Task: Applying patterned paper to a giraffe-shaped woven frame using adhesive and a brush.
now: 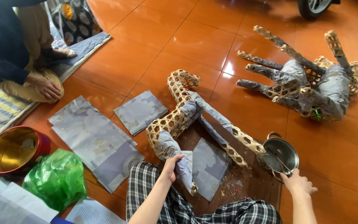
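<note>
Woven bamboo forms the animal frame (187, 116) lying on the dark board (245, 182), partly covered in grey paper. The left hand (171, 166) has its fingers curled around a papered leg at the frame's six o'clock end, forearm reaching up from below. The right hand (298, 182) grips the rim of the steel pot (279, 154) at its five o'clock, fingers closed.

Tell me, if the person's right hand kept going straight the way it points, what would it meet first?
Most likely the small steel pot: the right hand already sits at its near rim, fingers aimed into it, though whether they touch is unclear.
</note>
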